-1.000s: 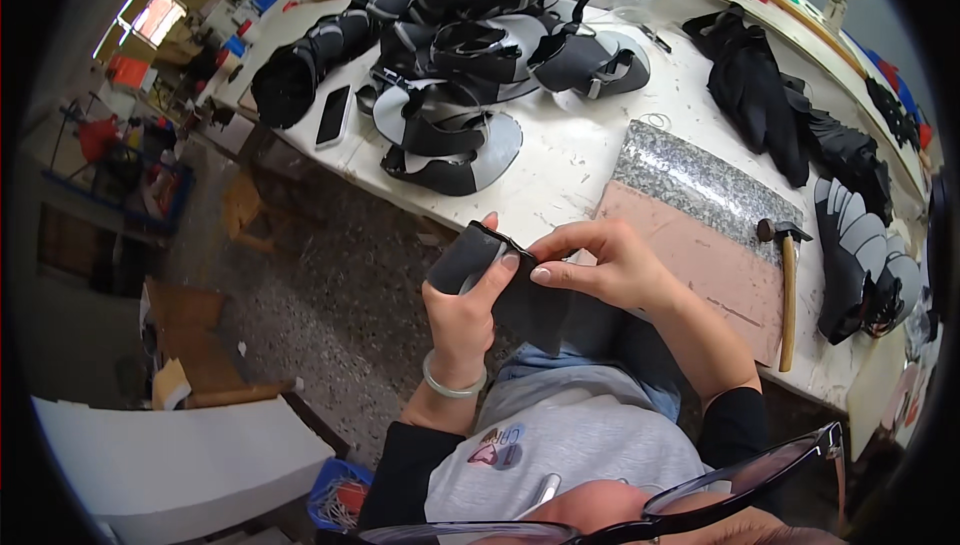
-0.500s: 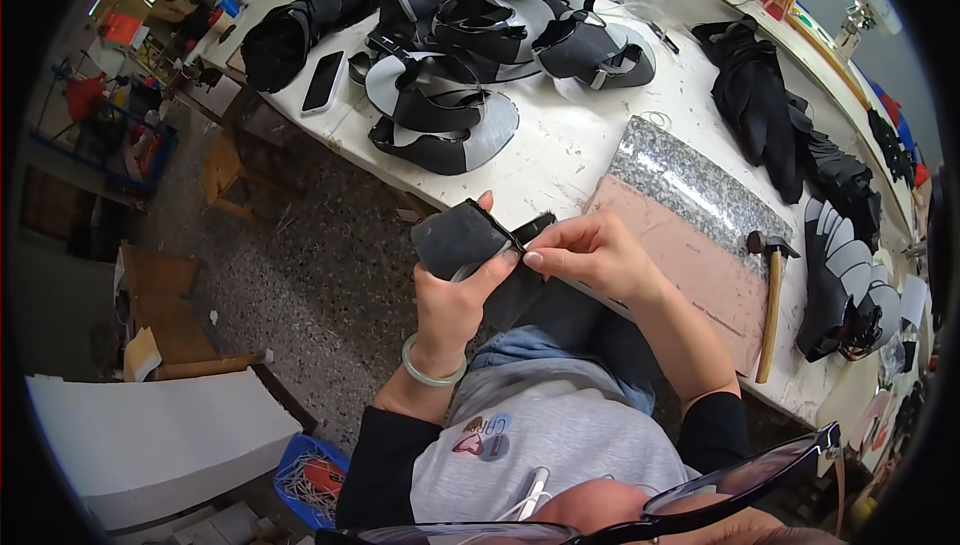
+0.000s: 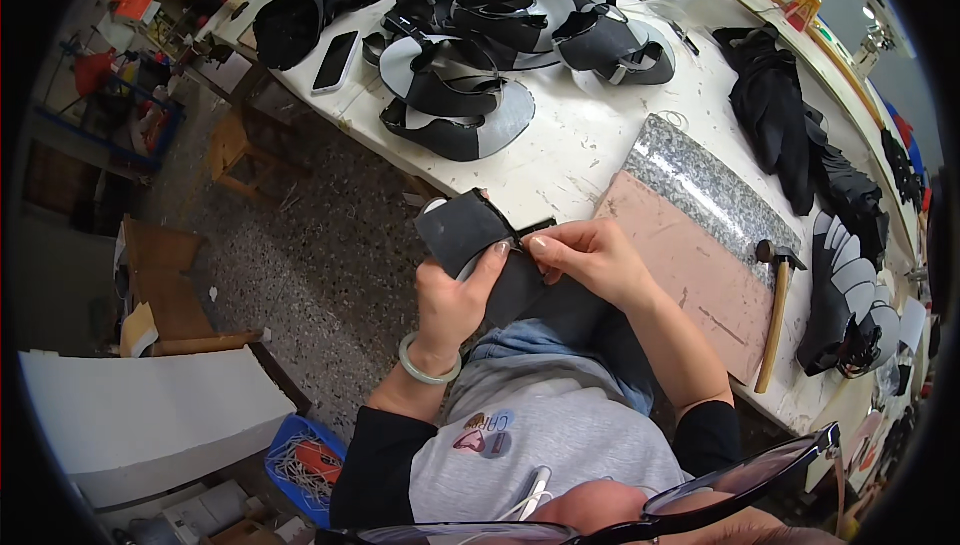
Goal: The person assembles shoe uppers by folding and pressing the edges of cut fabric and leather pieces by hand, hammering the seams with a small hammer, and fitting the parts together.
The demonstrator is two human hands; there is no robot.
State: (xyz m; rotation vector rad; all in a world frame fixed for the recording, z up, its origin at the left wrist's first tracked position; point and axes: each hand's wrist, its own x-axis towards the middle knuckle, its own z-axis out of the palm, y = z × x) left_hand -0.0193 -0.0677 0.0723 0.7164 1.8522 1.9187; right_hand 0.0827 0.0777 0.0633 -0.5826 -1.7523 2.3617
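A black shoe upper (image 3: pixel 463 229) with a grey patch is held up over my lap, in front of the table edge. My left hand (image 3: pixel 448 303) is wrapped round it from the near left, thumb lying on its surface beside the seam. Thumb and forefinger of my right hand (image 3: pixel 598 257) pinch the upper's edge at the right of that thumb. The other right fingers are curled under. Any small tool or thread between the fingertips is too small to make out.
Several black-and-grey shoe uppers (image 3: pixel 470 115) lie piled on the white table (image 3: pixel 575 145), beside a phone (image 3: pixel 336 62). To the right are a granite slab (image 3: pixel 700 170), a pink board (image 3: pixel 680 265), a hammer (image 3: pixel 775 315), black pieces (image 3: pixel 775 105) and stacked grey pieces (image 3: pixel 845 265). A blue basket (image 3: pixel 290 435) stands on the floor.
My left thumb has slid slightly left, away from the right fingertips. The right hand has curled in more at the edge, still pinching. The whole view has shifted slightly.
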